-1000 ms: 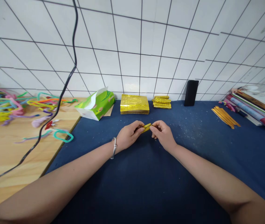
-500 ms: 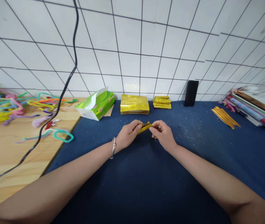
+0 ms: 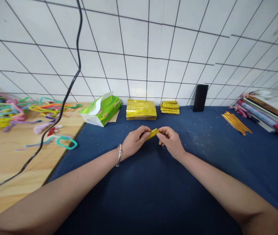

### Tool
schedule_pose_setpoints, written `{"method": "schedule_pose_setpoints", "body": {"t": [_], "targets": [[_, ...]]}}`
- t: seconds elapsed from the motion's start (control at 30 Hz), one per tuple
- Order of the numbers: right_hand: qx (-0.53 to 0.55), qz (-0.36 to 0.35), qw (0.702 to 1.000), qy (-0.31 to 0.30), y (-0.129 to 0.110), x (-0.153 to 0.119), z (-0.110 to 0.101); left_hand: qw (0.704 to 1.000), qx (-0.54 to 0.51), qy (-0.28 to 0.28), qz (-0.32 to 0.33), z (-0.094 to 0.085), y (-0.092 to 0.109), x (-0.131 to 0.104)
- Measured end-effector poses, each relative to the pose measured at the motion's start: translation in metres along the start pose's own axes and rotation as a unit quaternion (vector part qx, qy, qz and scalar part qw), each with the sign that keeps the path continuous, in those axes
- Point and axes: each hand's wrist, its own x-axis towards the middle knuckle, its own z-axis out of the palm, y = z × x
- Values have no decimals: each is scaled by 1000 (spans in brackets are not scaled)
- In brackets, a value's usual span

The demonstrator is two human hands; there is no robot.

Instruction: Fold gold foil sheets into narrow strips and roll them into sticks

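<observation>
Foil [image 3: 153,133] sits pinched in the grip of left hand [image 3: 136,141] and right hand [image 3: 171,142], and could crease if either squeezes hard.

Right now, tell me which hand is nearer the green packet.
Left. The left hand is in front of the green packet and to its right; the right hand is farther off to the right.
</observation>
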Motion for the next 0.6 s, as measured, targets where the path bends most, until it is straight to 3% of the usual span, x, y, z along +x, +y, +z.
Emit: {"method": "schedule_pose_setpoints", "body": {"t": [0.37, 0.6], "targets": [[22, 15, 1000, 11, 6, 2, -2, 997, 67, -9, 44, 1, 0, -3], [27, 8, 1000, 6, 6, 2, -2, 998, 56, -1, 25, 0, 0, -3]]}}
